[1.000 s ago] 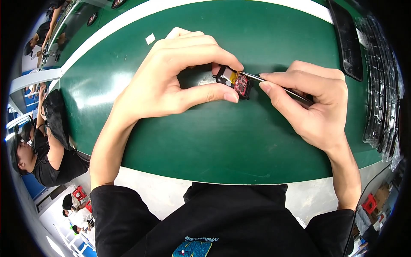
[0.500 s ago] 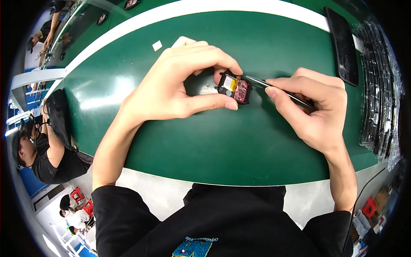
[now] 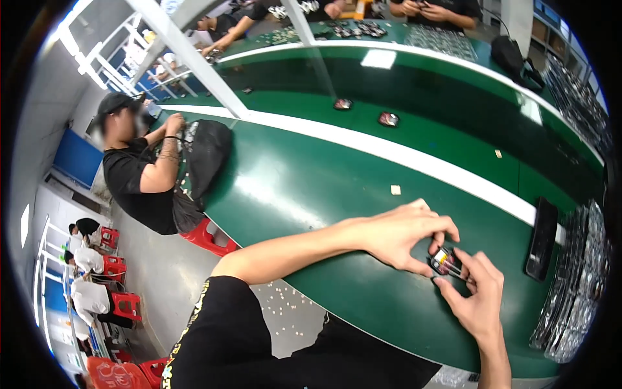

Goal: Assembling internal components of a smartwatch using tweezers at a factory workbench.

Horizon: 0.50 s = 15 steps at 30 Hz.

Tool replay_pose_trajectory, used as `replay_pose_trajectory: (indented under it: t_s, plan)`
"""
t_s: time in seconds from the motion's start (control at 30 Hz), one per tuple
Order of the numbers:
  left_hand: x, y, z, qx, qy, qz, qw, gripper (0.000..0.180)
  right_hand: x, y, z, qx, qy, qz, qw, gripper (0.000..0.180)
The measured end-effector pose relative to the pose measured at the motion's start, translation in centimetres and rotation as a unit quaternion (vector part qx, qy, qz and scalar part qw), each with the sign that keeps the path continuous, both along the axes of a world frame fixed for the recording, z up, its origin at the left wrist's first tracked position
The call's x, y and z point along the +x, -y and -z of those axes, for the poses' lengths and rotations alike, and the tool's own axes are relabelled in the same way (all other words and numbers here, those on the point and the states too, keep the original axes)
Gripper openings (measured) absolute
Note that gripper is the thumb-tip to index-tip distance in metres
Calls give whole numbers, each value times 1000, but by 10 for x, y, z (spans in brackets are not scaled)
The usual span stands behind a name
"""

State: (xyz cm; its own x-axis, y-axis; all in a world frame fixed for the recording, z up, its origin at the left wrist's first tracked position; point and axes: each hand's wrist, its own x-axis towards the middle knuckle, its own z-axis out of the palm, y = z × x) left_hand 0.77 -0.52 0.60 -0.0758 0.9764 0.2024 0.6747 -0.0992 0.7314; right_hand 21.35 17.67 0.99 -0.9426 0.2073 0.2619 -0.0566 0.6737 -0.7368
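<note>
My left hand (image 3: 402, 236) holds a small black device housing (image 3: 435, 264) between thumb and fingers, just above the green table. Inside the housing a pale part with a yellow strip (image 3: 443, 255) and a reddish circuit board show. Slim metal tweezers (image 3: 457, 273) are pinched in my right hand (image 3: 481, 288), their tips at the board side of the housing. Whether the tips touch the board, I cannot tell.
A small pale square (image 3: 396, 190) lies on the table (image 3: 363, 292). At the right stand a black tray (image 3: 541, 240) and stacked clear plastic trays (image 3: 570, 285). Similar devices (image 3: 389, 119) lie on the green strip beyond the white rail. A co-worker (image 3: 139, 168) sits at left beside a black bag (image 3: 210, 152).
The view has swung up and left, bringing in the far strip and more people. My right hand has come closer to the left, and the tweezers' tips now reach the device.
</note>
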Motion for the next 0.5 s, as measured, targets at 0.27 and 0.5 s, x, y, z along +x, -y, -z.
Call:
replay_pose_trajectory:
  t_s: [0.27,0.5]
  plan:
    - [5,9,-6,-49,19,21,998,71,-7,7,8,9,-18,-1,1000,42]
    - [-43,-21,-5,69,23,-75,995,47,24,-12,-22,42,-40,31,998,44]
